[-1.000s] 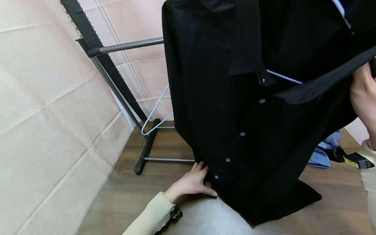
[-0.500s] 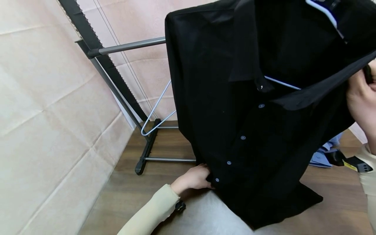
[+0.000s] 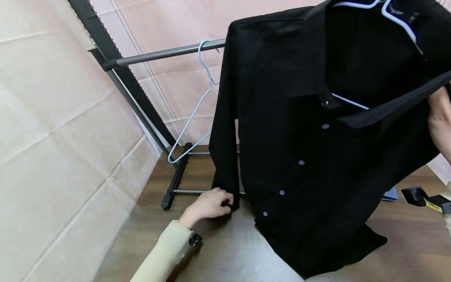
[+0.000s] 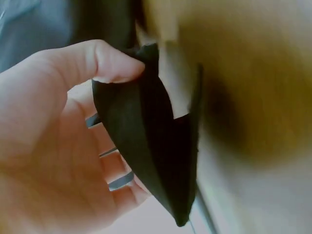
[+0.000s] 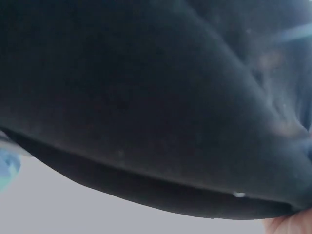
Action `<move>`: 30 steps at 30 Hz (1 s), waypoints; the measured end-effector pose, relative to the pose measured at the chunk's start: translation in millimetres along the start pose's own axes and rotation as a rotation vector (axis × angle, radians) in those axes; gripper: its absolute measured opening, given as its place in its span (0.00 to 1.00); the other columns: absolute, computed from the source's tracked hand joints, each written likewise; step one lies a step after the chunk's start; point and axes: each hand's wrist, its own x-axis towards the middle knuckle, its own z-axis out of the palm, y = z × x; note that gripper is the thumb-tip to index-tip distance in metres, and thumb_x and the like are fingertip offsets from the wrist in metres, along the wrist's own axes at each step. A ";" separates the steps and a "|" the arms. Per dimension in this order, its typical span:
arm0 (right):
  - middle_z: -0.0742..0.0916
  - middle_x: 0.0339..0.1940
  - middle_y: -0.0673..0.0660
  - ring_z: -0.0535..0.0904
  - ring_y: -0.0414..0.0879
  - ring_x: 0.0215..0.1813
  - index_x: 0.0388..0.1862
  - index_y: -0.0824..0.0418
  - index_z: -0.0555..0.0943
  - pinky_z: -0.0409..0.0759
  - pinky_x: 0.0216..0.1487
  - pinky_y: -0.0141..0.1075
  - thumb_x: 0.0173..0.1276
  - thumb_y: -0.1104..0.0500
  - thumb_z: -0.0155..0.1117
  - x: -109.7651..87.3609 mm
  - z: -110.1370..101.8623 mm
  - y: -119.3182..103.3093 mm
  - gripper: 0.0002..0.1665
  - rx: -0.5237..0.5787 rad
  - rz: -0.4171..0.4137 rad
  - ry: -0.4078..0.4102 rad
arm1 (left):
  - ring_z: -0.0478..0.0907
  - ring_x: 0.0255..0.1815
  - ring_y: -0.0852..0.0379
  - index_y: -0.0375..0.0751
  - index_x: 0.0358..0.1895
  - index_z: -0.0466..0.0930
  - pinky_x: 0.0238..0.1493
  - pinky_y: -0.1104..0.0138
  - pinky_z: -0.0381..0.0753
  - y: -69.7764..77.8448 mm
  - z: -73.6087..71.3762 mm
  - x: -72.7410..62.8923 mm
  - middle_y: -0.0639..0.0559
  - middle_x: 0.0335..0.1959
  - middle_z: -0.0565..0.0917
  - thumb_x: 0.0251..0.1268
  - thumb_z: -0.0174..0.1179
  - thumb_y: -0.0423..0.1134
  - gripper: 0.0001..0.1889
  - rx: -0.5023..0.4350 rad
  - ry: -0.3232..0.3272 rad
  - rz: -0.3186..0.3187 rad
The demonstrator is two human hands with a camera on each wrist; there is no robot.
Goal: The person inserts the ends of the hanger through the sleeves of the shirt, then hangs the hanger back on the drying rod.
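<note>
A black button-up shirt (image 3: pixel 275 129) hangs on a light blue hanger (image 3: pixel 398 22), which shows inside its open collar. My left hand (image 3: pixel 209 203) pinches the cuff (image 3: pixel 230 201) at the end of the sleeve. In the left wrist view the thumb presses on the folded black cuff (image 4: pixel 141 112), with the fingers behind it. At the right edge of the head view, my right hand (image 3: pixel 440 121) holds the shirt's open front, its fingertips hidden behind the cloth. Black fabric (image 5: pixel 136 97) fills most of the right wrist view.
Behind the shirt stands a garment rack with a grey rail (image 3: pixel 162 55) and a black foot (image 3: pixel 176 180). A bare light blue hanger (image 3: pixel 193 116) hangs from the rail. Folded blue cloth (image 3: pixel 390 194) lies on the wooden floor (image 3: pixel 141 235) at right.
My left hand has gone from the shirt's lower side to the cuff and drawn the sleeve leftward, apart from the body. The shirt has shifted right, uncovering the bare hanger's hook.
</note>
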 end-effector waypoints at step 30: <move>0.64 0.28 0.27 0.59 0.19 0.33 0.37 0.29 0.63 0.55 0.42 0.18 0.86 0.51 0.40 -8.8 -0.5 25.8 0.15 -0.028 -0.032 -0.102 | 0.74 0.32 0.58 0.39 0.50 0.76 0.32 0.66 0.74 50.3 17.3 48.5 0.50 0.38 0.77 0.61 0.64 0.68 0.33 -0.333 0.088 -0.185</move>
